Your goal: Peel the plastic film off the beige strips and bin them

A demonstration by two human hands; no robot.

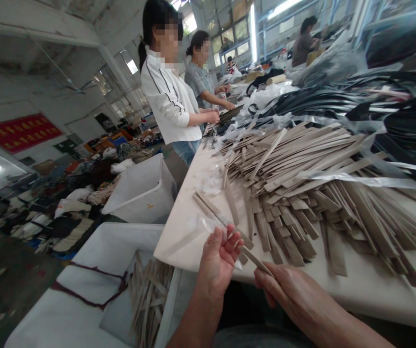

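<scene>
My right hand (291, 290) pinches the near end of a flat grey-beige strip (253, 258) between thumb and fingers, at the table's front edge. The strip's other end runs to my left hand (220, 258), which is turned palm up with its fingers curled against it. Just past my left hand, a narrow pair of similar strips (208, 205) lies on the table beside a piece of clear plastic film (208, 226). A large heap of the same strips (298, 164) spreads to the right, its near ends pointing toward me.
Below the table's left edge (170, 241) stands a white bin (121, 232) with loose strips (150, 295) inside. Another white bin (139, 188) is behind it. Black strips (324, 94) and plastic wrap lie at the back right. Two people stand working along the table's far left side.
</scene>
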